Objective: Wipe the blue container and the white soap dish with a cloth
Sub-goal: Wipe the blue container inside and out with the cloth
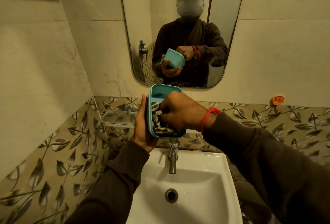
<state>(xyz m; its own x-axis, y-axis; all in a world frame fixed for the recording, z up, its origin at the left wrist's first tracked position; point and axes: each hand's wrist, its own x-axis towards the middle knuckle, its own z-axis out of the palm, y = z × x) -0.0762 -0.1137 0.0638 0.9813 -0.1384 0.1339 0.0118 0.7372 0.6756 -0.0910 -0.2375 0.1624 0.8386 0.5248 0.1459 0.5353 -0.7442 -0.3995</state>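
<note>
I hold a blue rectangular container [161, 92] tilted up above the sink, its open side facing me. My left hand [142, 125] grips its left wall and underside. My right hand [182, 113], with a red thread at the wrist, is inside the container, closed on a black-and-white patterned cloth [158, 122] that is pressed against the inner wall and bottom. The white soap dish is not in view.
A white sink [196, 188] with a steel tap [172, 156] lies directly below my hands. A clear wall shelf [117, 116] sits to the left behind the container. The mirror [180, 32] above reflects a person holding the container. An orange hook [277, 100] is on the right wall.
</note>
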